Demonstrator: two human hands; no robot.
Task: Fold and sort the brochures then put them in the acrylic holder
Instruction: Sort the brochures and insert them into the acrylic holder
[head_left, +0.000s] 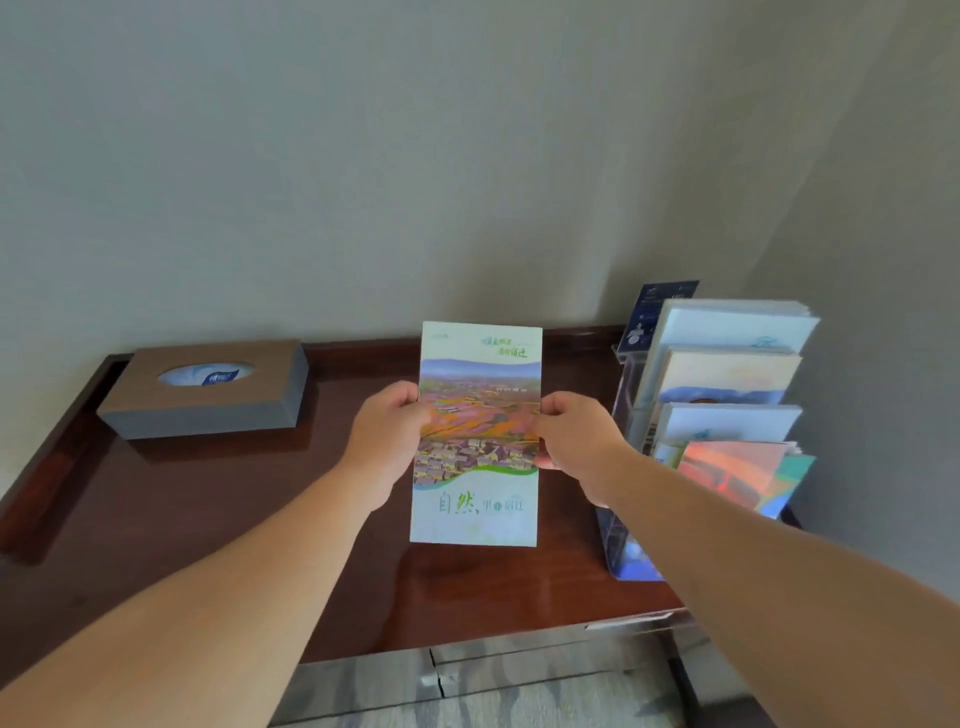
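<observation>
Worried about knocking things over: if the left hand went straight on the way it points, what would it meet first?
The left hand grips the brochure, which would travel along. Beyond that, probably the rear of the acrylic holder, though depth is unclear.

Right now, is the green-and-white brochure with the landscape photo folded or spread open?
Folded: the green-and-white brochure shows as one narrow cover panel, no leaves spread, held at its side edges by the left hand and right hand.
</observation>
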